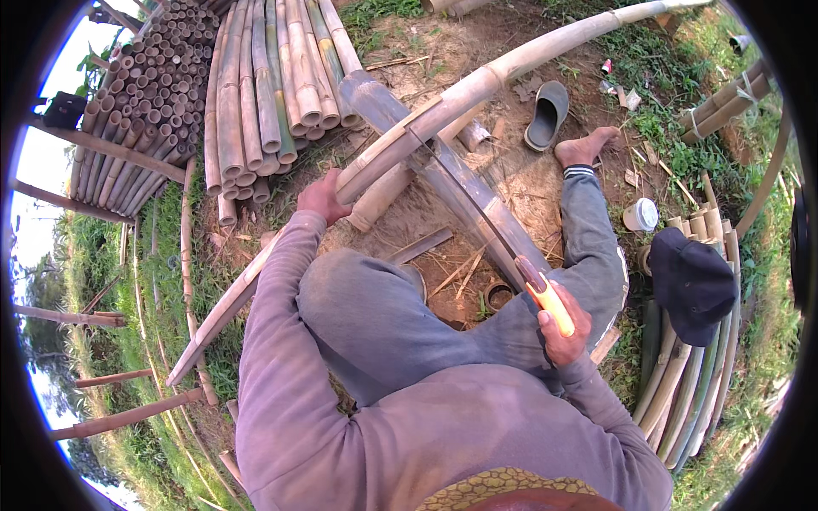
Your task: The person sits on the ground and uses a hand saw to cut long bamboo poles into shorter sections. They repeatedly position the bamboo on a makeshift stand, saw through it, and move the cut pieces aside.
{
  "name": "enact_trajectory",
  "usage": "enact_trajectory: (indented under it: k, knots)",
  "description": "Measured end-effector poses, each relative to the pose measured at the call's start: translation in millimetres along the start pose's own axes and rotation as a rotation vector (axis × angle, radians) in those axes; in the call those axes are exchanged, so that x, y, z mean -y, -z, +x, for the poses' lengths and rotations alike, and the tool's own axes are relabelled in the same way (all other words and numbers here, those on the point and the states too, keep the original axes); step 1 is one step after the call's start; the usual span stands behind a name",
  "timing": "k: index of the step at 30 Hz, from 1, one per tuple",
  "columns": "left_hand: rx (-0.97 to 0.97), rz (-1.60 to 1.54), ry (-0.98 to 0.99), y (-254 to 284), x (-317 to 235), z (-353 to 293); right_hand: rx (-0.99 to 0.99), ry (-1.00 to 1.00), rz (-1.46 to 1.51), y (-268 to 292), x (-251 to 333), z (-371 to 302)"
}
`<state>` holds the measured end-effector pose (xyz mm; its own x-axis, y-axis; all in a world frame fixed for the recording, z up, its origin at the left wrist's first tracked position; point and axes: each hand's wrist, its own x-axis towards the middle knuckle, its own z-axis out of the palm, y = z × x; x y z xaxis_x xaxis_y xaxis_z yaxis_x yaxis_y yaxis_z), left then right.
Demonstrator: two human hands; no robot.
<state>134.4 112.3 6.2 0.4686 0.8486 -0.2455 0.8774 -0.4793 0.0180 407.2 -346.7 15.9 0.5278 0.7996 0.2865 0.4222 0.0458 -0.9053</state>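
Note:
My left hand (324,198) is closed around a long pale bamboo pole (473,85) that runs from the lower left to the top right. Gripped in my right hand (564,324) is a handsaw (550,302) with a yellow and dark handle. Its thin blade stretches up and left, and its far end meets the pole near a dark line across it. Under the pole lies a thick grey bamboo piece (464,180), slanting down toward my right hand. Another short bamboo length (381,198) rests beneath, beside my left hand.
Bundled bamboo poles (273,85) lie at the upper left, beside a stack of cut tubes (158,81). A dark clog (546,116) sits near my bare foot (586,146). On the right are a white cup (641,215) and a dark cap (692,285) on more bamboo.

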Motion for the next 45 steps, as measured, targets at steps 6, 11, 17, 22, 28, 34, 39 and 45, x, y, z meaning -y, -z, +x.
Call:
enact_trajectory:
  k: [6,11,17,22,28,34,39,45]
  knots:
    - [-0.007,-0.01,-0.004,1,-1,-1,0.019,0.012,0.035,-6,-19,4]
    - [-0.003,-0.013,-0.014,-5,4,3,0.013,0.034,0.0,-7,-34,3]
    - [0.023,-0.004,0.013,-8,9,7,0.006,0.012,-0.008,-3,-34,-3]
    - [-0.001,-0.001,0.01,-5,2,1,0.018,0.03,-0.036,-5,-33,2]
    - [-0.001,-0.021,0.016,-4,5,8,0.013,0.002,-0.007,-8,-34,7]
    - [0.036,0.006,0.021,-7,3,4,0.0,-0.167,0.09,27,-10,-13]
    - [-0.474,-0.036,-0.298,-62,30,-19,-0.165,-0.115,0.025,65,-5,-18]
    - [-0.612,0.073,-0.62,-85,-10,-68,-0.24,-0.296,0.21,50,-14,6]
